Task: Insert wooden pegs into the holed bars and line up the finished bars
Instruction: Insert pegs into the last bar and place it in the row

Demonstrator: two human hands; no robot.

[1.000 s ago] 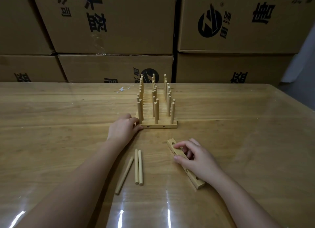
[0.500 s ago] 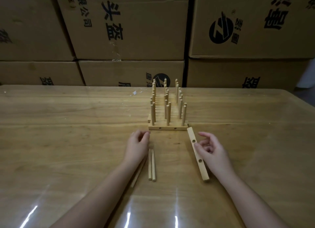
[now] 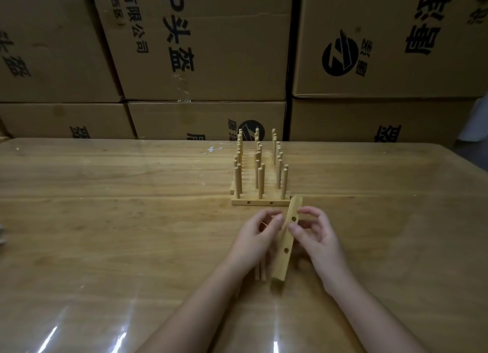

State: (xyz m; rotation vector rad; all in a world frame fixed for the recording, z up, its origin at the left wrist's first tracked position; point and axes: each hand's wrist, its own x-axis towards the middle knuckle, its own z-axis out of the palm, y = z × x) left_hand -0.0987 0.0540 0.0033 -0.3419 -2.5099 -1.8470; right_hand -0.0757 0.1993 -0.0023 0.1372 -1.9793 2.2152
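Note:
An empty holed bar (image 3: 286, 249) points away from me, its far end close to the finished row. My left hand (image 3: 257, 237) grips its left side with curled fingers. My right hand (image 3: 318, 237) pinches its right side near the far hole. Loose wooden pegs (image 3: 260, 272) lie on the table under my left wrist, mostly hidden. Beyond my hands, several finished bars (image 3: 260, 202) stand side by side with upright pegs in them.
The wooden table (image 3: 118, 233) has a glossy clear cover with glare near me. Stacked cardboard boxes (image 3: 200, 56) form a wall along its far edge. A small grey object (image 3: 1, 235) shows at the left edge.
My left hand moved right from the loose pegs to the bar. Both hands now hold the bar, which has shifted left towards the pegs. The camera also shifted.

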